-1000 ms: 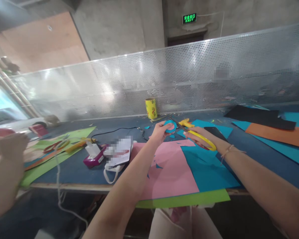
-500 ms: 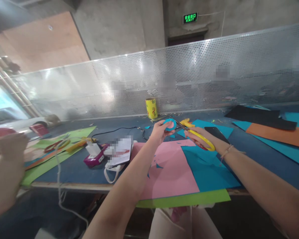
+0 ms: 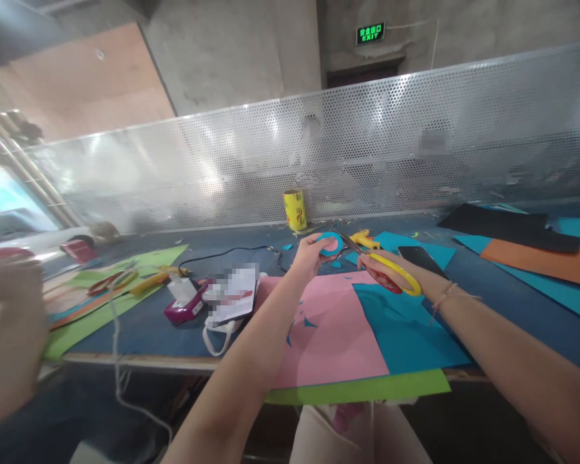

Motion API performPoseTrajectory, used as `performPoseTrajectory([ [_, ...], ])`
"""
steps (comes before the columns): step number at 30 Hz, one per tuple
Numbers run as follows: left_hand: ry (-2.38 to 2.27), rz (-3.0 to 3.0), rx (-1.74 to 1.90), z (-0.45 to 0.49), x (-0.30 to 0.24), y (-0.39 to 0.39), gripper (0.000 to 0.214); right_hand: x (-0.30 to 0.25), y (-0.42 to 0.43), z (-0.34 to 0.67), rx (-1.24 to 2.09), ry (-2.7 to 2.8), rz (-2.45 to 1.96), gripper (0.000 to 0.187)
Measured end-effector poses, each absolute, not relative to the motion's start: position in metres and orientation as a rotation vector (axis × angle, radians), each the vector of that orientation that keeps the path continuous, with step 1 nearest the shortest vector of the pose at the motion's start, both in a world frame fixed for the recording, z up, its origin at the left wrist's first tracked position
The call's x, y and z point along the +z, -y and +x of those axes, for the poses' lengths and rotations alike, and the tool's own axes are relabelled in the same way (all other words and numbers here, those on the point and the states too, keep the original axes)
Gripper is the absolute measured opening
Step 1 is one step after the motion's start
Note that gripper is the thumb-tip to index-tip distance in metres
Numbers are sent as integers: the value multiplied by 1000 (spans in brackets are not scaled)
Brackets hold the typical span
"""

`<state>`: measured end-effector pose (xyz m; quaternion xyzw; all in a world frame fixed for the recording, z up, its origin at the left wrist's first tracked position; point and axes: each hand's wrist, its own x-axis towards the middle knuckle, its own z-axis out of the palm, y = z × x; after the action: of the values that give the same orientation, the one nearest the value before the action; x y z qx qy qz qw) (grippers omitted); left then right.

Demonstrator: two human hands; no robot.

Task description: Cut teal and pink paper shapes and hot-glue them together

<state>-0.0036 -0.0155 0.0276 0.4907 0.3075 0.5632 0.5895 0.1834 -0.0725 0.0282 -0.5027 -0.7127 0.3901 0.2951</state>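
Note:
My left hand [image 3: 310,255] pinches a small round blue paper piece [image 3: 337,238] with a pink circle on its face. From the right, my right hand [image 3: 373,263] grips scissors [image 3: 406,278] with yellow and red handles, their blades beside the blue edge of the round piece. Whether the blades touch the paper I cannot tell. Both hands are above the table, over the far end of a pink paper sheet [image 3: 336,335] with small blue scraps on it. A larger blue sheet [image 3: 415,341] lies to its right, and a green sheet [image 3: 367,390] shows beneath at the front edge.
A yellow roll [image 3: 296,210] stands by the perforated metal panel [image 3: 251,154]. A yellow glue gun [image 3: 365,239] and dark phone [image 3: 421,260] lie near my right hand. Left are another phone [image 3: 236,296], a purple tissue pack [image 3: 186,309], cables and a person's arm [image 3: 14,341].
The scissors' handles have spread wider apart, and the red loop shows more. My left hand stays nearly still with the round piece. At the left, the other person's hand has shifted.

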Motion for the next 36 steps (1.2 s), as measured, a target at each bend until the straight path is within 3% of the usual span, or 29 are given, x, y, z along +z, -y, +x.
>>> performPoseTrajectory([
  [36,-680,1213,1241,-4,28,17,26,36,79,188,998,1896,-1295,46],
])
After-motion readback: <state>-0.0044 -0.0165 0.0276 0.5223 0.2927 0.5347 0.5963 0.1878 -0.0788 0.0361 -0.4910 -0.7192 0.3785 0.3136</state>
